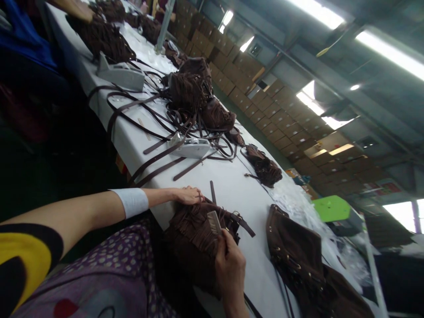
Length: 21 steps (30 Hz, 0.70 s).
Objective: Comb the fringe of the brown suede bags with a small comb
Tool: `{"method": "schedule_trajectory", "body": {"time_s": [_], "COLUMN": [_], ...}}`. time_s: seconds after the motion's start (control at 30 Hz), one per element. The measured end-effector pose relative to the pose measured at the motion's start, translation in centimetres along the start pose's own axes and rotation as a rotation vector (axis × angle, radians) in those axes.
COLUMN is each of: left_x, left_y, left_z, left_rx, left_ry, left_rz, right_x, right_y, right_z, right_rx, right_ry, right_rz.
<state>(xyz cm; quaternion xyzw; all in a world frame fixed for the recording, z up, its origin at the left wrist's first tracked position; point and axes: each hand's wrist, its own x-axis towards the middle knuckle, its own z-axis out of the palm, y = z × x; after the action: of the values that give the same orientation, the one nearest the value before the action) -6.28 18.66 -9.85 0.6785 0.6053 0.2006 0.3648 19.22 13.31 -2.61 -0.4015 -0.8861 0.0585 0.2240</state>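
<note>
We have a comb (pixel 214 222) gripped by its end in our right hand (pixel 231 260), teeth over the fringe of a dark brown fringed bag (pixel 192 227). Bag sits at the near edge of the white table (pixel 236 192), right in front of us. Left hand (pixel 189 195) is on the bag's top edge, fingers bent; can't tell if we're pinching it or just pressing. Further up the table: grey tape dispenser (pixel 194 148), loose brown straps (pixel 159 155) beside it, heap of brown bags (pixel 190 86) behind. Another brown bag (pixel 294 240) lies to our right.
</note>
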Motion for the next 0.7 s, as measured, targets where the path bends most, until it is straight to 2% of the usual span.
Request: {"method": "schedule_trajectory", "body": {"time_s": [0.07, 0.17, 0.3, 0.4, 0.57, 0.63, 0.7], "left_x": [0.0, -0.4, -0.8, -0.5, 0.1, 0.0, -0.4], "left_y": [0.0, 0.0, 0.0, -0.1, -0.5, -0.6, -0.6], "left_z": [-0.3, -1.0, -1.5, -1.4, -0.6, -0.4, -0.3], "left_rx": [-0.034, -0.094, -0.131, -0.087, -0.013, -0.001, 0.004], "left_ry": [-0.011, -0.038, -0.066, -0.063, -0.029, -0.021, -0.022], "left_rz": [0.019, 0.064, 0.118, 0.138, 0.120, 0.110, 0.114], "right_x": [2.0, 4.1, 4.9, 3.2, -3.1, -4.7, -4.9], "right_y": [-0.9, -2.8, -3.7, -3.3, -3.9, -3.5, -2.1], "right_z": [0.5, 2.3, 4.3, 4.7, 3.4, 2.4, 1.5], "right_rx": [0.028, -0.039, -0.222, -0.189, -0.135, -0.068, -0.025], "right_ry": [-0.041, -0.142, -0.252, -0.308, -0.442, -0.429, -0.320], "right_rz": [-0.035, -0.193, -0.304, -0.334, -0.447, -0.462, -0.397]}}
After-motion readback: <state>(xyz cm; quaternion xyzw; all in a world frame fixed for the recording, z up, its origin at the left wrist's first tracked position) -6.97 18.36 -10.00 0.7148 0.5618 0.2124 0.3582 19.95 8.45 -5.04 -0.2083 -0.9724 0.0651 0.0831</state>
